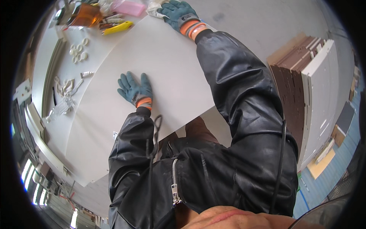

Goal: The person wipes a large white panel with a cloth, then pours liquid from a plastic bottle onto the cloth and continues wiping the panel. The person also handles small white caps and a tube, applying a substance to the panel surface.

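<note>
A large white panel [160, 61] lies in front of me. On its surface my left hand [136, 89], in a blue-green work glove with an orange cuff, rests flat with the fingers spread. My right hand [178, 16], gloved the same way, reaches to the far end of the panel. It presses on a crumpled white cloth [154, 9], which sticks out at the left of its fingers; the part under the palm is hidden. A yellow utility knife [118, 28] lies to the left of the cloth, near the panel's edge.
Beyond the panel's left edge are a bottle of amber liquid [85, 15], a pink block [129, 7], several round white caps [84, 56], a small tube [87, 74] and a clear plastic bottle [61, 108]. Stacked brown and white boards [320, 95] stand at my right.
</note>
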Available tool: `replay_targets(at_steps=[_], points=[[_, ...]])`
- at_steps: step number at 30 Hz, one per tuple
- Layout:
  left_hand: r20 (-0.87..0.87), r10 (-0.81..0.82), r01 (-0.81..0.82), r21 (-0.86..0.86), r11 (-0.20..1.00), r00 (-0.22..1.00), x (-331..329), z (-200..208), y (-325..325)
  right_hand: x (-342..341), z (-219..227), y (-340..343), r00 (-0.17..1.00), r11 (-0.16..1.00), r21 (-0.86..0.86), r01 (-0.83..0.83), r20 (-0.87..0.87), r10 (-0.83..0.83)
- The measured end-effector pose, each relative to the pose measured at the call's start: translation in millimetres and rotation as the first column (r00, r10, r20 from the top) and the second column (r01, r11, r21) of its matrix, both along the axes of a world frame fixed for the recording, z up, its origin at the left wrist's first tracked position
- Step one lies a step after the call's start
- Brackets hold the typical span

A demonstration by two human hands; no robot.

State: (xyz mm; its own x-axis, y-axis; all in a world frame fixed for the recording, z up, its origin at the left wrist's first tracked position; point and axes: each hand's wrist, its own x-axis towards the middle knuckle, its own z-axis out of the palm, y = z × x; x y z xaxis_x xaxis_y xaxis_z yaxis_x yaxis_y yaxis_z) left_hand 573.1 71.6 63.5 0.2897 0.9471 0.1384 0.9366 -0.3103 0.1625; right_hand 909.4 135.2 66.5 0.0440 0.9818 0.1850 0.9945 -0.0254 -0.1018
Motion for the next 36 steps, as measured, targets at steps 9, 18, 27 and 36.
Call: replay_targets(at_steps=[9, 18, 27, 36], points=[[-0.061, 0.052, -0.054, -0.044, 0.998, 0.997, -2, -5, 1, 72, 39, -344, 0.97, 0.958, 0.158, 0.24, -0.011, -0.242], [-0.076, 0.06, -0.066, -0.074, 0.995, 0.995, -5, -12, 2, 37, 9, -400, 0.749, 0.711, 0.24, 0.661, -0.162, -0.643], [-0.097, 0.099, -0.107, -0.074, 0.992, 0.99, -19, -17, 8, -67, 9, -385, 0.822, 0.814, 0.123, 0.568, -0.032, -0.569], [-0.056, 0.063, -0.069, -0.116, 0.991, 0.996, -4, -19, 3, 17, 0, -409, 0.58, 0.537, 0.221, 0.814, -0.331, -0.744]])
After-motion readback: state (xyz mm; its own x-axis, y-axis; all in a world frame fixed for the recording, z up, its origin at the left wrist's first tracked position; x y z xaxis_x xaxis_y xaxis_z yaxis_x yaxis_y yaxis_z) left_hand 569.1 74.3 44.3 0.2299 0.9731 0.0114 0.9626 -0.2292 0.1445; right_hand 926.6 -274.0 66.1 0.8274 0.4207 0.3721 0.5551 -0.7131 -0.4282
